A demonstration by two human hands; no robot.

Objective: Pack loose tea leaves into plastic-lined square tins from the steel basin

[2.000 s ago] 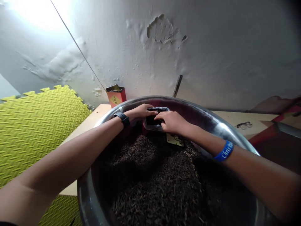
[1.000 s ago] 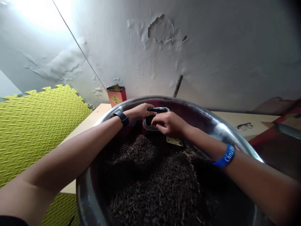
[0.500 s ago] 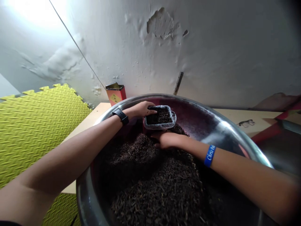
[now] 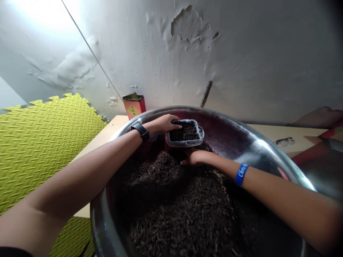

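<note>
A red tea tin (image 4: 166, 145) lined with a clear plastic bag (image 4: 184, 143) stands upright in the big metal bowl. Dark loose tea leaves (image 4: 189, 131) fill it close to its rim. My left hand (image 4: 168, 123) is closed on the tin's left rim, thumb over the inside edge. Below the tin's front, my right hand (image 4: 197, 157) is low by the tea heap (image 4: 184, 210), palm down; its fingers are partly hidden in shadow, so contact with the tin is unclear. The metal bowl (image 4: 257, 142) surrounds both hands.
Behind the bowl's left rim stands another red tin (image 4: 136, 107), its top open. Eyeglasses (image 4: 285, 141) lie on the wooden table (image 4: 264, 132) at right. Yellow foam mats (image 4: 45, 142) spread at left. A peeling wall (image 4: 160, 57) rises behind.
My right hand has drawn slightly to the right along the tin's front. My left hand still holds the tin's rim. The whole view has shifted a little.
</note>
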